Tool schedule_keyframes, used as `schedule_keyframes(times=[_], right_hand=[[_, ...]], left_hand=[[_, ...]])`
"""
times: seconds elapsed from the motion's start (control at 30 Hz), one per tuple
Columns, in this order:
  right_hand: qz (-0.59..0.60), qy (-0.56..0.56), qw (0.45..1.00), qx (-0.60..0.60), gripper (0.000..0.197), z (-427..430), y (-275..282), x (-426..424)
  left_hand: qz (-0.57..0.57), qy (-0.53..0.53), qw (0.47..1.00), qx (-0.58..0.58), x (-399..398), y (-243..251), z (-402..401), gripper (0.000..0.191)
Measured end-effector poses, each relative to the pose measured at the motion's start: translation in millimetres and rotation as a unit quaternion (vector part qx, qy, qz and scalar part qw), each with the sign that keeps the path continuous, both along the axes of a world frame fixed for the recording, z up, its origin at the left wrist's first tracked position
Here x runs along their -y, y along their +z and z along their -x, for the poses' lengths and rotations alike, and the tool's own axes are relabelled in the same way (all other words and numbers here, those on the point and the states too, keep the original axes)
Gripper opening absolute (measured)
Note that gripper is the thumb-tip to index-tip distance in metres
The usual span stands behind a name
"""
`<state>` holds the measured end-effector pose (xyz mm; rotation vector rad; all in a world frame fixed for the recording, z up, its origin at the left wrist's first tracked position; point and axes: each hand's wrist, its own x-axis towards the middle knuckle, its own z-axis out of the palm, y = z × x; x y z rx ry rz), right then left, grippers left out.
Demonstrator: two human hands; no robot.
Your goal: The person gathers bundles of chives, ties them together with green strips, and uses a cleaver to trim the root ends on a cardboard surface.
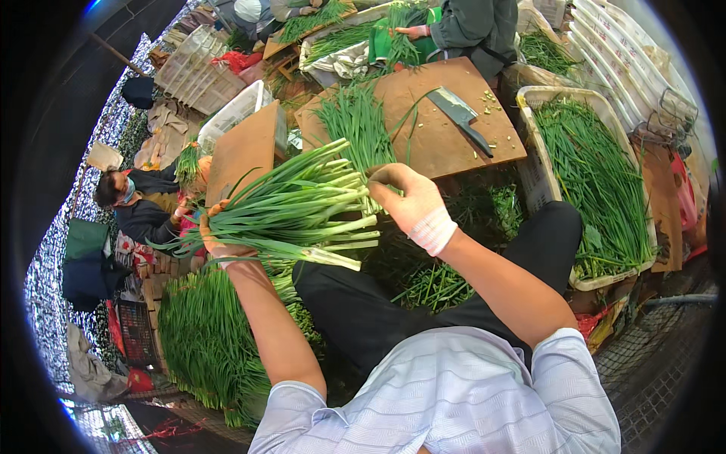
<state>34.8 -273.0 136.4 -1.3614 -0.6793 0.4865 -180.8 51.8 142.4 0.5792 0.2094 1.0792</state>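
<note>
My left hand (218, 235), in a thin work glove, grips a loose bunch of garlic chives (283, 207) by its leafy side. The pale cut stem ends point right, above my left knee. My right hand (405, 201), gloved with a striped cuff, is bent at those stem ends. Its thumb and forefinger meet around the upper stems, but whether they pinch one is hidden. Beyond the hands, more chives (360, 122) lie on a brown board (448, 147). A cleaver (454, 108) with a black handle rests on that board among small stem trimmings.
A white plastic crate (530, 164) full of chives stands at my right. Heaped chive bundles (210, 335) lie at my left, and loose leaves (437, 286) between my legs. One person (147, 198) sits at left; another person (476, 34) holds chives at the far side.
</note>
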Motion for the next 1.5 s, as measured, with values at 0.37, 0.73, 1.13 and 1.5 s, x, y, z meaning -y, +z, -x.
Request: schedule_keyframes(times=[0.37,0.73,1.13,1.5], right_hand=[[-0.133,0.290,0.912,-0.259,0.059,9.1,-35.1,3.7],[0.030,0.249,0.964,-0.089,0.030,29.5,-1.9,17.0],[0.429,0.249,0.826,0.269,0.055,0.8,-17.0,99.9],[-0.024,-0.076,0.995,0.054,0.019,31.1,37.6,75.4]], left_hand=[[-0.039,0.069,0.994,-0.075,22.8,7.6,-7.4,0.031],[-0.051,-0.252,0.955,0.149,25.8,23.6,-0.6,0.025],[-0.106,-0.255,0.948,0.159,17.1,39.2,3.3,0.018],[-0.166,-0.216,0.959,0.077,18.6,40.7,-7.5,0.029]])
